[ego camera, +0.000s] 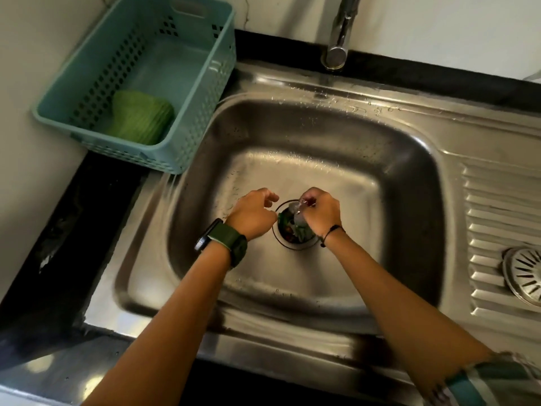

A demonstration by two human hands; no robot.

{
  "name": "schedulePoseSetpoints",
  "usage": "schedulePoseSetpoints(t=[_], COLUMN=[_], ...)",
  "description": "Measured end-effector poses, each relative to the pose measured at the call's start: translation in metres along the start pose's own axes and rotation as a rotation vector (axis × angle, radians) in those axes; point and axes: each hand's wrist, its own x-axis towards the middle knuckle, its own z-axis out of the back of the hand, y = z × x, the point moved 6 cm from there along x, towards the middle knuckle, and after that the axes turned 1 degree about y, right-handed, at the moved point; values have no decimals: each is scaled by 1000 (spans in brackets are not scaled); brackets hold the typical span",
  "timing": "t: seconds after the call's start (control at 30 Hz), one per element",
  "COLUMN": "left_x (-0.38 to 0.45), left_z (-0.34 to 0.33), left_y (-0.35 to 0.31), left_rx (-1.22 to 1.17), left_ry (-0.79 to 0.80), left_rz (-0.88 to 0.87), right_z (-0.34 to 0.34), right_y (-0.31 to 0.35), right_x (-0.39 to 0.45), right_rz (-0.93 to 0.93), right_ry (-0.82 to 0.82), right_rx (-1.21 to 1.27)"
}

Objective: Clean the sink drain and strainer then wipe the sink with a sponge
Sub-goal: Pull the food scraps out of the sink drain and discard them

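The steel sink [307, 159] has its round drain [295, 230] in the middle of the basin, with green and dark red food scraps in it. My right hand [320, 210] is over the drain's right side, fingers pinched on a small clear, shiny piece of plastic [297, 213] that hangs into the drain. My left hand [253, 213] hovers at the drain's left edge, fingers loosely curled, nothing visible in it. The metal strainer [524, 273] lies on the ribbed drainboard at the far right. A green sponge [140, 118] rests in the teal basket [187, 136].
The chrome tap [338, 39] stands behind the basin, spout over the back rim. The basket sits on the black counter [73, 230] at the left, overhanging the sink's corner. Water drops dot the basin walls. A white wall lies behind.
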Motion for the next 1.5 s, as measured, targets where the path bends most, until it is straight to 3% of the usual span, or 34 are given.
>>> schedulePoseSetpoints(t=[0.1, 0.23, 0.33, 0.37, 0.5, 0.6, 0.83, 0.93, 1.07, 1.2, 1.33, 1.43, 1.5], left_x=[8, 13, 15, 15, 11, 7, 12, 15, 22, 20, 22, 31, 36], left_z=[-8, -12, -6, -4, -4, -4, -3, -6, -20, -40, -56, -51, -42], left_y=[-5, -7, -1, 2, 10, 16, 30, 28, 24, 21, 11, 16, 24], left_rx=[-103, -189, -272, -305, -382, -463, -588, -684, -761, -903, -1035, -1014, -928], left_ry=[-34, -64, -124, -137, -118, -116, -82, -75, -34, 28, 142, 63, -31], left_rz=[26, 27, 35, 37, 23, 56, 261, 309, 341, 464, 501, 461, 439], right_z=[4, 11, 13, 12, -6, -28, -32, -15, 25, 40, 26, 13, 14], right_y=[22, 45, 36, 29, -9, -26, -38, -38, -17, 24, 53, 47, 36], right_x=[-12, -15, -1, 6, 18, 5, -6, -8, 2, -2, -22, -25, -18], right_rz=[-26, 102, 63, 60, 174, 370, 454, 463, 272, 265, 327, 284, 216], right_ry=[230, 359, 428, 403, 375, 454, 461, 450, 212, 119, 179, 312, 256], right_rx=[411, 434, 507, 416, -526, -866, -1016, -950, -568, -322, -177, -120, -32])
